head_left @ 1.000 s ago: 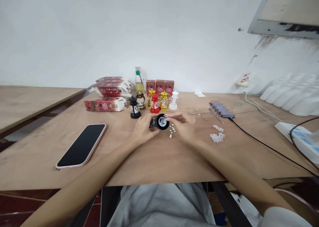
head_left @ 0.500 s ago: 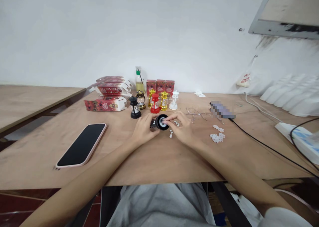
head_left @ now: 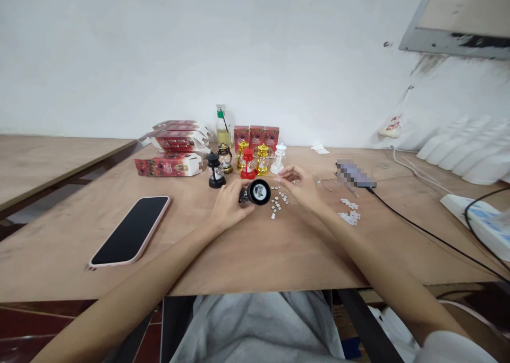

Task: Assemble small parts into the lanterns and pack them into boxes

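My left hand point(head_left: 231, 203) is wrapped round a black miniature lantern point(head_left: 252, 194). The lantern lies tipped over, its round base facing me, with a white disc and a metallic part showing inside the base. To the right of it, my right hand point(head_left: 300, 186) hovers over the table with curled fingers, thumb and fingertips slightly apart, and nothing clear between them. Beneath and beside those fingers lie several small round silver pieces like button cells point(head_left: 276, 199). Just behind, the red miniature lantern point(head_left: 247, 165) and the white miniature lantern point(head_left: 279, 158) stand upright.
More lanterns, one black point(head_left: 215, 171), stand at the back near red printed boxes point(head_left: 169, 165) and a bottle point(head_left: 223, 129). A pink-cased phone point(head_left: 131, 231) lies left. To the right are white plastic pieces point(head_left: 349, 217), a cabled phone point(head_left: 356, 174) and a power strip point(head_left: 478, 222).
My right hand has left the lantern's base and moved right and slightly back, uncovering the base's inside and the small silver pieces. My left hand keeps its grip.
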The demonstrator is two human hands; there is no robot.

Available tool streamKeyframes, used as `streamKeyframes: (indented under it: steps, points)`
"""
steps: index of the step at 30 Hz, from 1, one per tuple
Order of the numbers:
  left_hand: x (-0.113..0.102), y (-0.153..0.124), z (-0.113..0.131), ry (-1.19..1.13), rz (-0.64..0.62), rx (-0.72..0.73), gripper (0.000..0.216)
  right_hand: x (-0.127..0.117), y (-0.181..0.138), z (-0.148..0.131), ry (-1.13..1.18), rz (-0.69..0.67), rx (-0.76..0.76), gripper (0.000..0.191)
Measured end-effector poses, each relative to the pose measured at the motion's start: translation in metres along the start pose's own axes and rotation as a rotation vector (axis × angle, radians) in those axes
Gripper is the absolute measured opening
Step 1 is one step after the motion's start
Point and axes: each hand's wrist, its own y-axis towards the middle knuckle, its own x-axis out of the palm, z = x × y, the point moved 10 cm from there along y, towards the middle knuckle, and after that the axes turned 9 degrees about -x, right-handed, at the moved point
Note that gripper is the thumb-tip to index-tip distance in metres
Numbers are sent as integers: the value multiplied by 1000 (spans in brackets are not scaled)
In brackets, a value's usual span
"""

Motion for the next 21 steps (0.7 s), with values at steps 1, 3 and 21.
streamKeyframes:
  steps: [1, 3, 21]
  points:
    - [0, 0, 0, -1, 3, 3, 47, 7, 1, 17, 14, -121, 88, 19]
    - [-1, 0, 1, -2, 9, 11, 47, 16, -5, 48, -5, -298, 242, 24]
    - [0, 1, -2, -12, 0, -5, 46, 45, -25, 85, -84, -529, 219, 21]
